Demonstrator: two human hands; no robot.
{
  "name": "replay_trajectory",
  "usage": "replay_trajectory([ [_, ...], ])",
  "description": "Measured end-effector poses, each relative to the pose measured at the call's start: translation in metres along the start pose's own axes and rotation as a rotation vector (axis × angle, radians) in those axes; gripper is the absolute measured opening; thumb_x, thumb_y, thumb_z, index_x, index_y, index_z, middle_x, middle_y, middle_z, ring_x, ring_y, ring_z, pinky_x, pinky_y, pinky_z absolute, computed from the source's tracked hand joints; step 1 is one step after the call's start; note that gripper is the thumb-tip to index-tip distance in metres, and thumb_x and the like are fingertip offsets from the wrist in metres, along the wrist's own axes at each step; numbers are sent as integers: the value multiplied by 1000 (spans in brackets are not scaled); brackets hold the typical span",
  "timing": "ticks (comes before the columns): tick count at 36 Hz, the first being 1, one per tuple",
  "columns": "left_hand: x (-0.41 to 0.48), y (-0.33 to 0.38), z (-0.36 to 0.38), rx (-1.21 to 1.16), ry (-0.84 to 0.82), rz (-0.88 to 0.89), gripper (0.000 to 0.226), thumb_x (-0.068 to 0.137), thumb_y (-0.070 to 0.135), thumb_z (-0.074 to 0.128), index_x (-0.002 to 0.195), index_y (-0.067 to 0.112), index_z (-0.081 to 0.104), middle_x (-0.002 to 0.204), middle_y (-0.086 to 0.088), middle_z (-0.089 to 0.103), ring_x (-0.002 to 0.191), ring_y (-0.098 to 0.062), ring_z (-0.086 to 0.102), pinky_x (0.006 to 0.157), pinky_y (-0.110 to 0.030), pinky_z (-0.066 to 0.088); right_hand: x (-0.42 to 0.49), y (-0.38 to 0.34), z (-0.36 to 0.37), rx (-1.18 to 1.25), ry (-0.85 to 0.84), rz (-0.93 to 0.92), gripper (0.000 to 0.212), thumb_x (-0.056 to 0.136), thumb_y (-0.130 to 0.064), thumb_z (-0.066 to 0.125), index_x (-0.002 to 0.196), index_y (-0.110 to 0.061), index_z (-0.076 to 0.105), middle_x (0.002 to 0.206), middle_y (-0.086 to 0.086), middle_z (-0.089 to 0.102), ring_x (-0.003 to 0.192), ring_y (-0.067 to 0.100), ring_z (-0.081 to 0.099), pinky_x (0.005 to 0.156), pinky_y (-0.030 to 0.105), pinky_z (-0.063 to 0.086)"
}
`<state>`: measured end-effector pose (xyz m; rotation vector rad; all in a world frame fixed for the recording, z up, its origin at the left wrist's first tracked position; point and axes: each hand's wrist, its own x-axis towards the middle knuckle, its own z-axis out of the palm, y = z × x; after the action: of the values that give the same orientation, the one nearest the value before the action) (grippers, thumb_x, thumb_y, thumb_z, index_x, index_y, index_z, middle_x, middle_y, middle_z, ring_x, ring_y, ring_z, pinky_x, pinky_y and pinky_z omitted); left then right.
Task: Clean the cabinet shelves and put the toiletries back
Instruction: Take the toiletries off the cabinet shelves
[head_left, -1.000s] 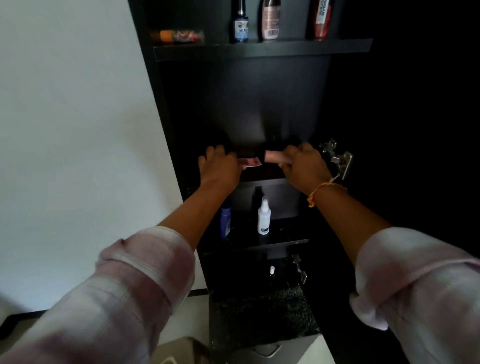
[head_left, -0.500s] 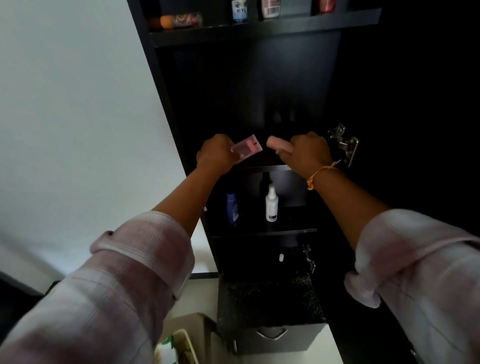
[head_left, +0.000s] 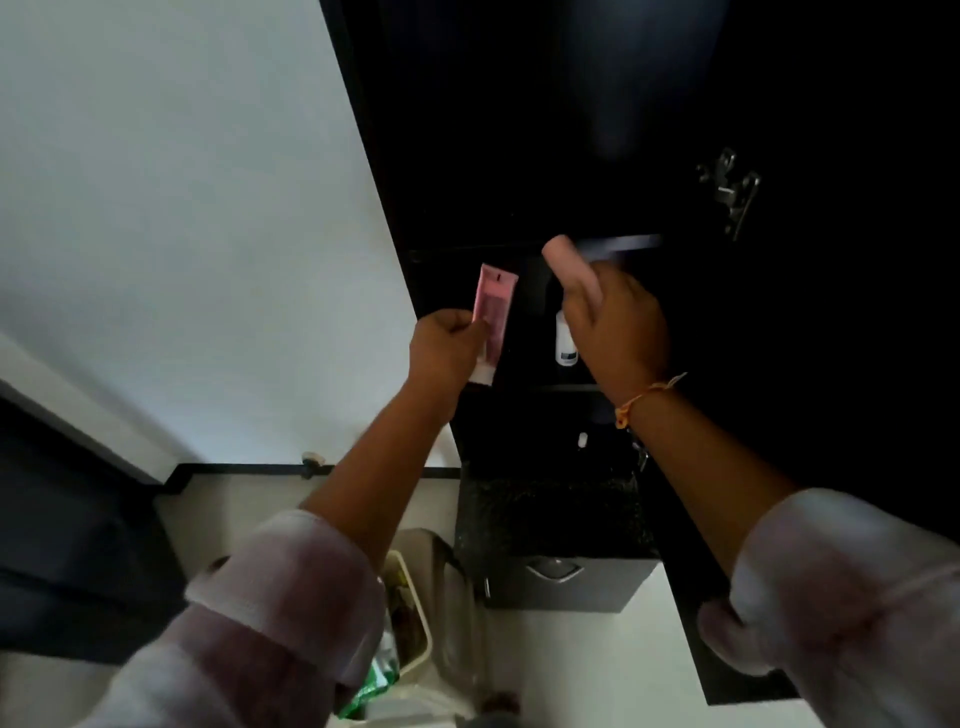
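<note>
My left hand (head_left: 448, 345) grips a flat pink tube (head_left: 493, 306) with a white cap at its lower end, held upright in front of the black cabinet (head_left: 519, 130). My right hand (head_left: 615, 327) is closed around a pale pink bottle (head_left: 569, 265) that points up and left toward the front edge of the middle shelf (head_left: 621, 241). Behind my right hand a white spray bottle (head_left: 565, 345) stands on the lower shelf, partly hidden. The cabinet interior is very dark.
A metal hinge (head_left: 730, 189) sticks out on the cabinet's right side. Below is a dark speckled counter with a grey drawer (head_left: 569, 582). A cream bin (head_left: 410, 629) with wrappers stands on the floor beside it. A white wall (head_left: 182, 208) is on the left.
Both hands have pulled back from the middle shelf, carrying the pink tube and the pink bottle downward. My view has tilted down, so the top shelf with its bottles is out of sight.
</note>
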<state>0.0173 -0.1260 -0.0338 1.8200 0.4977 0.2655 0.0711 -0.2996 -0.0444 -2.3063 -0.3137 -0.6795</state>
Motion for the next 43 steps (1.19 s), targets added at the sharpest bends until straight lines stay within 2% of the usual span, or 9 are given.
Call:
replay_trajectory([
  [5,-20,-87,19,-39,-78,-318,11,84,0,57,81,6,66,76,-12,66,57,-18,60,49,-23,46,-66,18,41,31,-186,297,37,92,-48,51,109,-18,63,99,12,69,88,34,64,67,31,46],
  [10,-13,-173,18,12,-82,-518,16,95,13,53,91,7,68,88,-17,71,65,-23,61,53,-25,46,-121,44,93,157,-410,715,70,85,-75,37,91,-13,68,93,9,68,92,31,63,81,31,44],
  [15,2,-239,22,79,-96,-595,15,92,5,57,102,-1,67,85,-20,67,53,-20,54,47,-24,40,-166,83,143,231,-644,941,42,93,-45,48,72,-10,56,86,17,62,90,36,62,79,35,44],
  [19,20,-287,35,150,-69,-643,24,85,7,65,109,8,66,96,-16,71,81,-30,69,69,-34,57,-194,113,183,197,-763,982,29,92,-26,56,85,1,64,88,23,65,90,38,64,74,37,46],
  [23,33,-317,42,176,-28,-668,33,81,-1,62,110,15,59,96,-10,67,79,-25,67,66,-35,57,-205,120,210,167,-797,987,25,90,-12,57,99,11,64,93,27,65,88,37,62,71,34,43],
  [30,51,-351,53,231,-38,-631,23,91,1,53,108,15,59,90,-4,62,64,-10,58,49,-23,46,-211,129,252,79,-851,948,19,87,-18,59,92,-1,67,82,14,61,83,32,61,70,32,44],
  [34,62,-366,55,342,-54,-576,24,91,6,54,111,15,62,99,-7,68,79,-22,67,70,-35,58,-214,136,276,29,-834,913,16,85,-20,61,80,-6,66,82,16,65,80,34,63,74,44,54],
  [36,67,-372,55,377,-44,-556,24,90,8,55,110,16,64,103,-8,69,87,-25,67,79,-39,58,-212,134,281,17,-837,891,16,86,-21,61,77,-9,65,80,12,63,77,30,61,66,33,49],
  [43,82,-377,57,419,-60,-525,26,85,9,65,111,14,64,105,-6,68,90,-22,66,78,-36,57,-200,131,295,-58,-806,888,25,92,-29,58,105,-10,66,104,12,66,95,31,62,68,26,34],
])
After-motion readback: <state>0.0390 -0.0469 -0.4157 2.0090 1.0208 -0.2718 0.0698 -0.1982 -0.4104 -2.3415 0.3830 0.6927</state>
